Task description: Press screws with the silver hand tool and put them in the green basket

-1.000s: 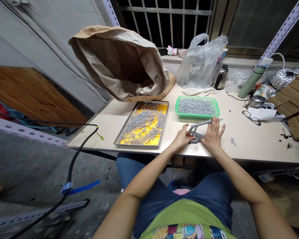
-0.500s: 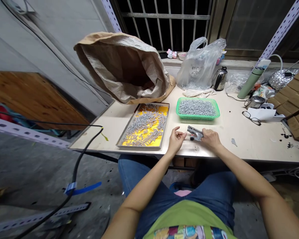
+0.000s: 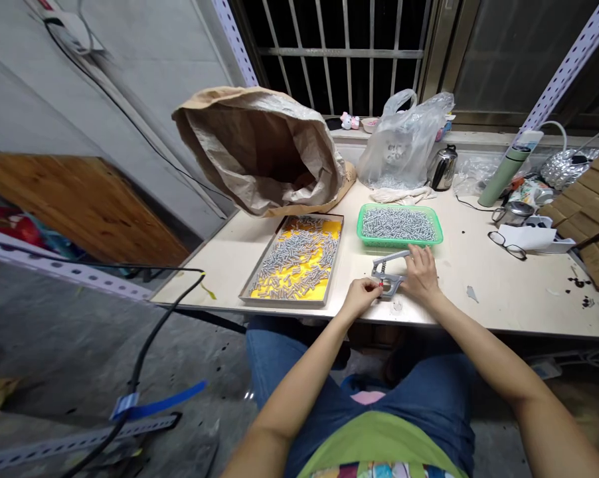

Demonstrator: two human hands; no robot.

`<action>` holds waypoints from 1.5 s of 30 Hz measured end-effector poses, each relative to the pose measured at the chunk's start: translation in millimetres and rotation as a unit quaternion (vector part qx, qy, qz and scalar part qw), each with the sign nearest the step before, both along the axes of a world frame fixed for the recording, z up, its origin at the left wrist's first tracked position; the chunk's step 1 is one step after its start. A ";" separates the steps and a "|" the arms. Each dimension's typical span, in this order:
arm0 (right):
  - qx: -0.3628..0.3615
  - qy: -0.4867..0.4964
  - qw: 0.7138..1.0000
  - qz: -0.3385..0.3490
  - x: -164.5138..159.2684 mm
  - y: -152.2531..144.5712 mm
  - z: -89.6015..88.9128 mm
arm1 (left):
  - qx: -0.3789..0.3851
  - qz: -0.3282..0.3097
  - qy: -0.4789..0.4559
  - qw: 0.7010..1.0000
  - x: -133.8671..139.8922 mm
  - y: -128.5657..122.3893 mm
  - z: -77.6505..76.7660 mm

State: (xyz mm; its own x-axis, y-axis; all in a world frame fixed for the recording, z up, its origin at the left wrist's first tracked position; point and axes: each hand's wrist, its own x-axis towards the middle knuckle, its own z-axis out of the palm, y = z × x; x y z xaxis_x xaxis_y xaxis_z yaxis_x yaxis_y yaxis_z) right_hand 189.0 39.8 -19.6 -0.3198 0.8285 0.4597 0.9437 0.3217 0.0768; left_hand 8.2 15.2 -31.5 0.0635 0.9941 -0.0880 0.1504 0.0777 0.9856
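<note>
My right hand (image 3: 421,272) grips grey spring-handled pliers (image 3: 392,284) just above the table. The two handles are spread apart and a coil spring shows between them. My left hand (image 3: 361,296) is closed in a pinch at the near left side of the pliers, by a small red part. Whatever the left fingertips hold is too small to make out. Left of the hands, a shallow metal tray (image 3: 284,302) carries many small silver metal pins on a yellow bottom. Beyond the hands, a green plastic basket (image 3: 400,243) is filled with similar pins.
A large open paper sack (image 3: 259,153) leans over the tray's far end. Behind the basket are a plastic bag (image 3: 396,143) and a steel kettle (image 3: 443,167). Glasses (image 3: 507,245), a green flask (image 3: 503,176) and cardboard boxes (image 3: 586,216) are at the right.
The pliers' handles, close together before, are now spread. My left hand has moved down and right against the pliers, its fingers closing into a pinch. The view has shifted slightly.
</note>
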 end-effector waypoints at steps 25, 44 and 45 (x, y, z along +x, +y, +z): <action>-0.043 0.057 0.996 -0.053 16.0 7.8 -15.7 | 0.100 0.131 0.351 0.922 -71.4 92.4 52.4; -0.046 0.065 0.996 -0.051 7.3 3.7 -10.6 | -0.064 0.064 -0.031 0.995 -37.1 29.3 37.6; -0.045 0.067 0.995 -0.051 7.1 3.8 -11.1 | -0.084 0.050 -0.073 0.992 -26.2 23.3 31.9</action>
State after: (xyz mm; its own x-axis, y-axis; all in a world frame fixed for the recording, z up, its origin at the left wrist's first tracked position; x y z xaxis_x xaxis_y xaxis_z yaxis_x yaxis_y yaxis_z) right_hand 196.1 43.7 -30.7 -0.1738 0.8928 0.4155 0.9716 0.2244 -0.0757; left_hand -18.0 38.5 0.3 -0.0111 0.9679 -0.2512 -0.0107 0.2511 0.9679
